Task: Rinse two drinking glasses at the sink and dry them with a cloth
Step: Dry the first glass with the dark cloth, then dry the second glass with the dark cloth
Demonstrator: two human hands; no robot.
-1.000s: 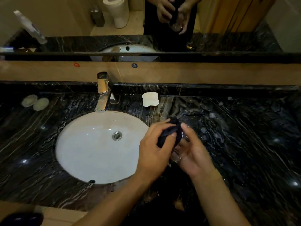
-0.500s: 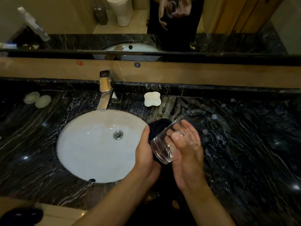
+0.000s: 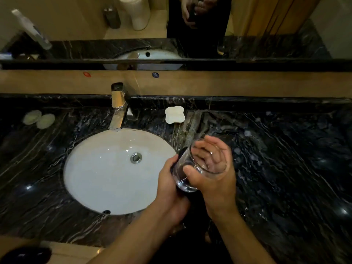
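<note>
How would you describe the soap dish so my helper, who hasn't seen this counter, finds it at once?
Start at the white sink in the black marble counter. Just right of the tap, near the back ledge, sits the soap dish. It is white and four-lobed, unlike the two round pale discs far left.

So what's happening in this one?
A person stands at a bathroom sink drying a glass. The right hand holds the glass tilted over the dark counter, just right of the basin, thumb on its side. The left hand holds a dark cloth against the glass from the other side. The tap shows no running water. No second glass is clearly visible on the counter.
</note>
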